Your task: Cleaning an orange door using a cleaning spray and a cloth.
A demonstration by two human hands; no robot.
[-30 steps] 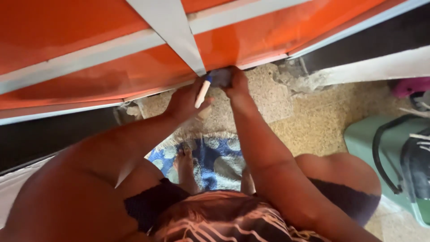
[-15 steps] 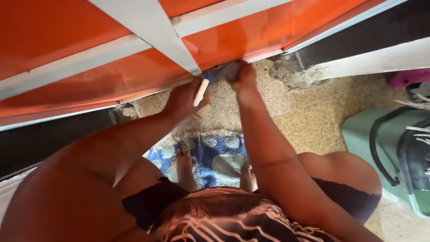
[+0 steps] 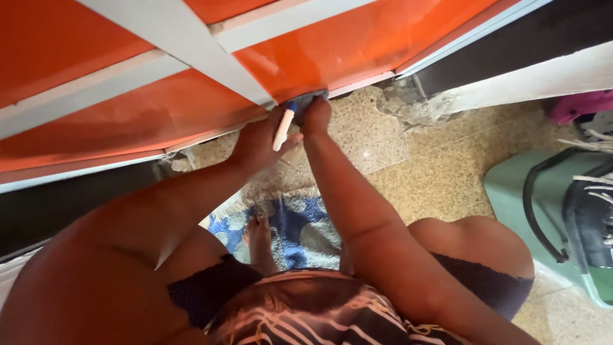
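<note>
Landmark: bottom edge of the orange door, where the grey crossbar meets it.

Left hand sits just below that junction, slightly left of it, fingers curled around a slim cream tool with a blue tip, looks like a small brush or pen. Its long axis runs steeply up toward the door edge, blue tip nearly touching the edge, tilted a little right.

Right hand is just right of the tool, right at the door's lower edge, closed over a dark grey cloth and pressing it against the edge. Cloth is touching the door, just right of the junction. Right hand is the nearer one to the door; left sits a bit lower.

Both forearms reach up and forward from a crouch, converging, elbows apart. Below the door: speckled floor, blue patterned mat under the feet. Far right, a green bin.
</note>
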